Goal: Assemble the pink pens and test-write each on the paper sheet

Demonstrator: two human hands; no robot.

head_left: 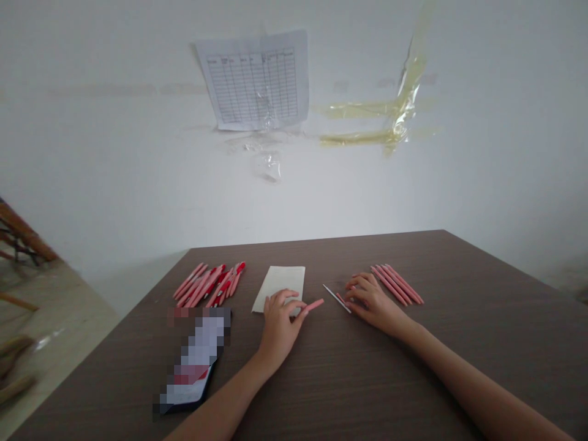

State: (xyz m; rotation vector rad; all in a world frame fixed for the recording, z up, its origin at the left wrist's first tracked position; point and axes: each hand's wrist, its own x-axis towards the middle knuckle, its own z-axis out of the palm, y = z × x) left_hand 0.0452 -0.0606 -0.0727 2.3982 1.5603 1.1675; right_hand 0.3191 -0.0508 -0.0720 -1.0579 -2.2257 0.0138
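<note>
My left hand is closed in a pinch on a short pink pen barrel, which points to the right over the table. My right hand has its fingers curled with thumb and forefinger together on a small pink pen part, mostly hidden by the fingers. Right by those fingertips is a thin white pen refill, lying slanted. Under and behind my left fingers rests a cream notepad. Several pink pens lie side by side just beyond my right hand.
A pile of pink and red pens lies at the back left. Nearer me on the left is a phone, partly blurred out. The brown table meets a white wall bearing a taped printed sheet and yellowish tape.
</note>
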